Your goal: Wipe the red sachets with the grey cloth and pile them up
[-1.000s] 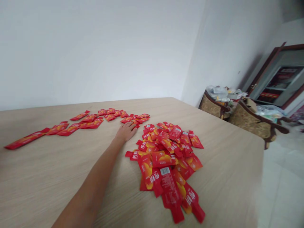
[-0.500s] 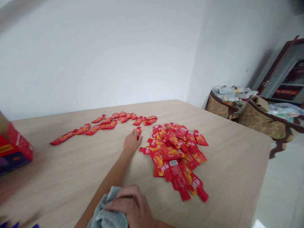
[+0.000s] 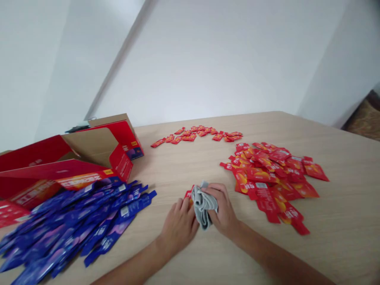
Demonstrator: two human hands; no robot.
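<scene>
My left hand (image 3: pixel 180 222) is closed on a small red sachet (image 3: pixel 188 194), whose end shows past the fingertips. Bunched in my right hand (image 3: pixel 223 208) is a folded grey cloth (image 3: pixel 204 202), which meets the left fingers and covers part of the sachet. Both hands are low over the middle of the table. To their right lies a heap of red and orange sachets (image 3: pixel 267 174). Farther back, a loose row of similar red sachets (image 3: pixel 188 137) stretches across the wood.
Blue sachets (image 3: pixel 77 221) are piled at the left, in front of an open red cardboard box (image 3: pixel 121 160). Another red box (image 3: pixel 130 136) stands behind it. The light wooden table (image 3: pixel 166 170) reaches the white wall, and a patterned chair (image 3: pixel 363 118) shows at the far right.
My left hand has drawn back from near the heap with a sachet, and the cloth in my right hand now meets it. The view has swung left, bringing the boxes and blue sachets in.
</scene>
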